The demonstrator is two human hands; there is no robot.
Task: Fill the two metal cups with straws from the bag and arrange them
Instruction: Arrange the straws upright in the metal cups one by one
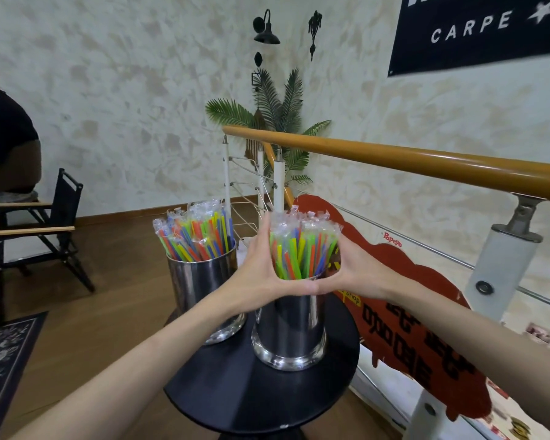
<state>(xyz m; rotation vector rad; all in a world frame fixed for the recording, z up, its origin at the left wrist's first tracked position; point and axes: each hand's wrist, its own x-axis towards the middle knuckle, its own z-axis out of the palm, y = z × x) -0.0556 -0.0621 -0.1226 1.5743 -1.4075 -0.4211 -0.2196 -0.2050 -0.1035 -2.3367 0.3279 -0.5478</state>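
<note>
Two shiny metal cups stand on a small round black table (235, 395). The left cup (197, 287) holds a loose spread of wrapped, coloured straws (197, 233). The right cup (291, 328) stands nearer me and holds an upright bundle of wrapped straws (302, 249). My left hand (261, 268) and my right hand (356, 271) curl around this bundle from both sides, just above the cup's rim, with the thumbs meeting at the front. A bit of white plastic, maybe the bag (243, 249), shows behind my left hand; most of it is hidden.
A wooden handrail (426, 160) on white posts runs along the right, with a red sign (426, 328) beyond it. A folding chair (51, 223) and a seated person stand at the left. A patterned rug (4, 360) lies at the lower left; a palm plant (280, 112) is behind.
</note>
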